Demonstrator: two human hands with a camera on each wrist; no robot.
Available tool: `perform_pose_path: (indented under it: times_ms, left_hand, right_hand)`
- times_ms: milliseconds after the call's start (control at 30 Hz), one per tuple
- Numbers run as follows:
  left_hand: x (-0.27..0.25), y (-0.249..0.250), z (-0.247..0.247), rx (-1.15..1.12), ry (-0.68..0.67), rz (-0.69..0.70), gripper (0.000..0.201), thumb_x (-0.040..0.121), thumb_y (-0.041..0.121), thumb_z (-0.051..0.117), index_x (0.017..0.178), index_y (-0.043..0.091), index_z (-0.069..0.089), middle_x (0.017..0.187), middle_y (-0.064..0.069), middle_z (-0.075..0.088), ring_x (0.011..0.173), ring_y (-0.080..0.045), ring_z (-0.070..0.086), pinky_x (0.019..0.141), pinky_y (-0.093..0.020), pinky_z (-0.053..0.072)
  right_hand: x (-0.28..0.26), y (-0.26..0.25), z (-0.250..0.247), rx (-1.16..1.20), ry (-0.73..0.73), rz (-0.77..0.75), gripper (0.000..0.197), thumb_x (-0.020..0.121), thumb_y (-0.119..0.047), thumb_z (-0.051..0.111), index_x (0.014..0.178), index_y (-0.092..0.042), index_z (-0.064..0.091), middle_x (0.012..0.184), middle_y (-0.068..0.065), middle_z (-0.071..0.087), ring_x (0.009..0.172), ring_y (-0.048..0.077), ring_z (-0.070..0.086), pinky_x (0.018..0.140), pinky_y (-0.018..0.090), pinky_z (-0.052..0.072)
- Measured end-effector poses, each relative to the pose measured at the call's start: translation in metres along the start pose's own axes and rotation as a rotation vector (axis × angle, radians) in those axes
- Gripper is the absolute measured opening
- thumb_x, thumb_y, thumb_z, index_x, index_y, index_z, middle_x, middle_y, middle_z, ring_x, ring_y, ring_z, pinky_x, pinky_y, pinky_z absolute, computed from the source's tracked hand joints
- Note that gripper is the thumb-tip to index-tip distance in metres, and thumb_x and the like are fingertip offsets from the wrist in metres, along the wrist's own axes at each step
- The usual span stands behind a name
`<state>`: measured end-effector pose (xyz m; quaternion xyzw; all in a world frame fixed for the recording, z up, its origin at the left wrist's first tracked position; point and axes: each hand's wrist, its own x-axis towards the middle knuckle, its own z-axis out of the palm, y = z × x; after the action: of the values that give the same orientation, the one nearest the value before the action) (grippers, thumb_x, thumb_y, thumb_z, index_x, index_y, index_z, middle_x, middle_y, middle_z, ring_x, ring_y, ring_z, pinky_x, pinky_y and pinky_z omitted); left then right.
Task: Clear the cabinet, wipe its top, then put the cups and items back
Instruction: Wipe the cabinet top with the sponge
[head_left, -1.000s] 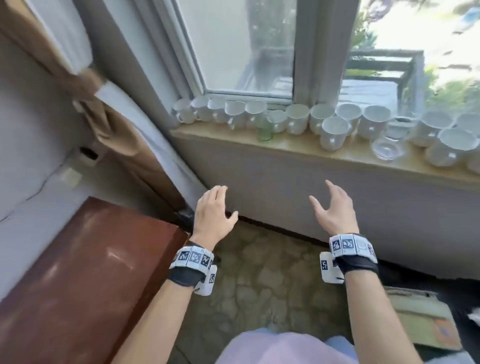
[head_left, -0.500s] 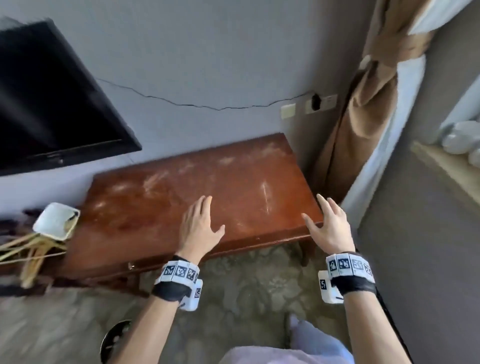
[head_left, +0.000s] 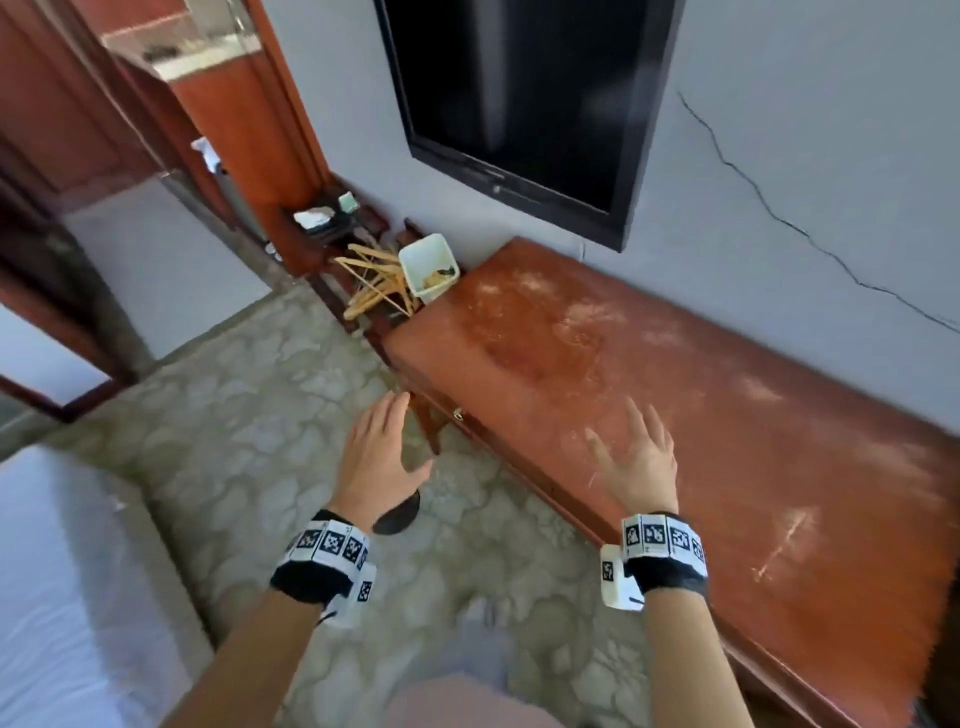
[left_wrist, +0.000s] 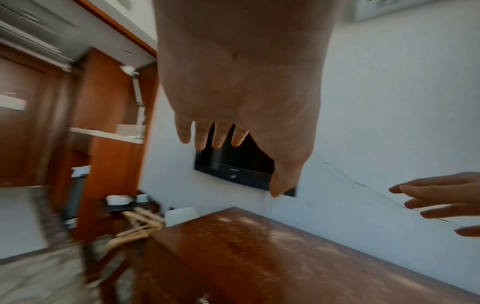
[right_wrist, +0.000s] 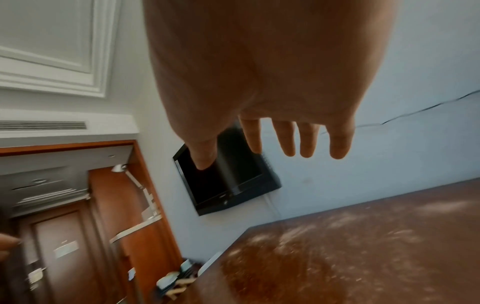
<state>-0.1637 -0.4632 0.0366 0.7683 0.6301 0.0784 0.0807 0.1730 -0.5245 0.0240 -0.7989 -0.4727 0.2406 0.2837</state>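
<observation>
So cabinet (head_left: 675, 415) sits against the wall under the TV (head_left: 524, 104), its tabletop bare of cups/items but w/ pale dusty smears and scratches. Clearing step looks done; wipe step looks up next, not started. Left hand (head_left: 382, 457) hovers over the floor just off the cabinet's front corner, fingers relaxed and spread, holding nothing. Right hand (head_left: 639, 457) hovers above the tabletop near the front edge, fingers splayed, also empty. No cloth visible in any view, so next move prob needs fetching a rag/wipe first. Bin (head_left: 428, 265) and wooden hangers (head_left: 371, 280) sit past the cabinet's far end. Cups not in view.
</observation>
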Motion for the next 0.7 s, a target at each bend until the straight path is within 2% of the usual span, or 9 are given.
perform_pose_path:
  times_ms: [100, 200, 333, 467, 567, 700]
  left_hand:
    - [0.009, -0.047, -0.002, -0.001, -0.004, -0.100, 0.101, 0.083, 0.054, 0.072, 0.161, 0.020, 0.017, 0.165, -0.005, 0.025, 0.150, -0.028, 0.028, 0.120, -0.047, 0.031]
    - [0.046, -0.092, -0.003, -0.034, -0.013, -0.161, 0.104, 0.083, 0.055, 0.070, 0.162, 0.023, 0.011, 0.169, -0.006, 0.019, 0.154, -0.029, 0.020, 0.123, -0.048, 0.026]
    - [0.119, -0.143, -0.011, -0.049, -0.021, -0.114, 0.101, 0.086, 0.054, 0.069, 0.162, 0.022, 0.011, 0.170, -0.005, 0.012, 0.156, -0.027, 0.013, 0.127, -0.044, 0.017]
    - [0.200, -0.173, -0.024, -0.023, -0.049, -0.012, 0.098, 0.086, 0.057, 0.067, 0.161, 0.021, 0.015, 0.168, -0.005, 0.018, 0.154, -0.027, 0.021, 0.124, -0.049, 0.025]
    - [0.254, -0.178, -0.028, -0.019, -0.071, 0.042, 0.095, 0.088, 0.055, 0.066, 0.162, 0.020, 0.017, 0.169, -0.005, 0.018, 0.154, -0.027, 0.020, 0.125, -0.048, 0.024]
    - [0.326, -0.179, -0.016, -0.041, -0.118, 0.069, 0.094, 0.090, 0.054, 0.067, 0.162, 0.020, 0.017, 0.169, -0.005, 0.016, 0.155, -0.026, 0.018, 0.126, -0.046, 0.021]
  right_hand:
    - [0.024, -0.040, 0.049, -0.048, -0.116, -0.055, 0.080, 0.090, -0.067, 0.056, 0.158, -0.041, 0.022, 0.169, 0.003, 0.014, 0.155, 0.030, 0.010, 0.124, 0.056, 0.016]
    - [0.064, -0.082, 0.098, -0.074, -0.178, -0.100, 0.084, 0.090, -0.071, 0.053, 0.159, -0.039, 0.019, 0.170, 0.002, 0.010, 0.156, 0.028, 0.005, 0.125, 0.055, 0.012]
    - [0.118, -0.146, 0.148, -0.083, -0.159, -0.109, 0.085, 0.090, -0.072, 0.052, 0.160, -0.039, 0.017, 0.170, 0.003, 0.008, 0.156, 0.028, 0.004, 0.125, 0.054, 0.010]
    - [0.146, -0.191, 0.179, -0.049, -0.123, -0.080, 0.084, 0.090, -0.071, 0.053, 0.159, -0.039, 0.019, 0.170, 0.003, 0.010, 0.156, 0.027, 0.006, 0.125, 0.054, 0.012]
    - [0.169, -0.205, 0.192, -0.080, -0.143, -0.034, 0.085, 0.089, -0.073, 0.053, 0.159, -0.041, 0.017, 0.170, 0.002, 0.009, 0.156, 0.027, 0.006, 0.126, 0.053, 0.011]
    - [0.214, -0.208, 0.200, -0.076, -0.143, -0.006, 0.086, 0.088, -0.075, 0.052, 0.159, -0.041, 0.017, 0.170, 0.003, 0.010, 0.156, 0.030, 0.007, 0.124, 0.057, 0.014]
